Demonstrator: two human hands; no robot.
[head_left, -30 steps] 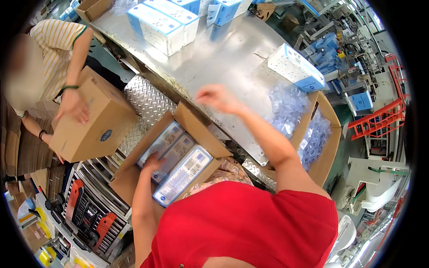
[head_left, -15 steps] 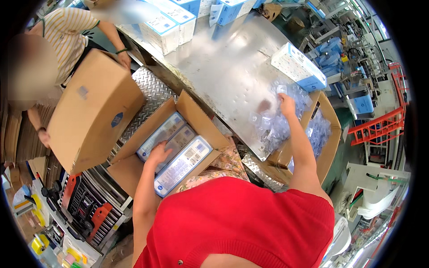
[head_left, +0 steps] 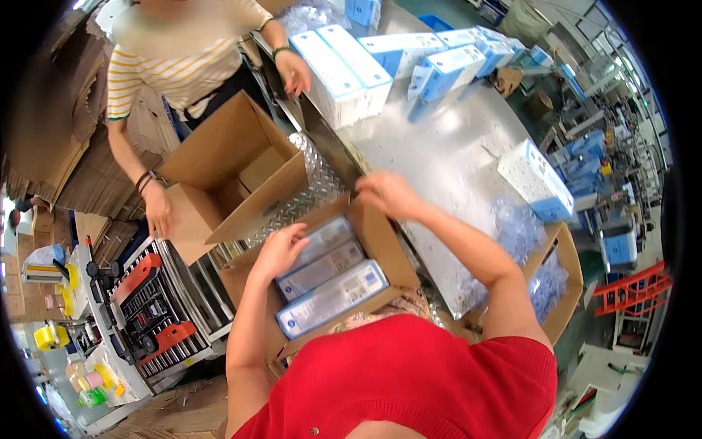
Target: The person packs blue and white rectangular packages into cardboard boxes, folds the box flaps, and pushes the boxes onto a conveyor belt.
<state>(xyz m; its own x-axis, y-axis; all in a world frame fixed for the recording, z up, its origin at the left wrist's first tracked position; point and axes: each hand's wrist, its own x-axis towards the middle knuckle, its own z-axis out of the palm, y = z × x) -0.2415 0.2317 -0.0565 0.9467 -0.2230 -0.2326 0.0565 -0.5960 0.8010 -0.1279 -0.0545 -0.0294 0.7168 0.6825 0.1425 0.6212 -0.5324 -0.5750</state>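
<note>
Bright, even overhead light fills the scene and throws only soft shadows. The metal table [head_left: 446, 157] shows a pale glare sheen. Fisheye distortion bends straight edges toward a black circular rim. The centre is fairly sharp; a co-worker's face is blurred, and far edges smear.

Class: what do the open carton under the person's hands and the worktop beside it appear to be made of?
Open carton: brown corrugated cardboard, matt, with folded flaps. Worktop: probably sheet metal, grey and shiny, reflecting light. The left hand rests on the packs inside; the right hand is at the carton's far flap.
</note>
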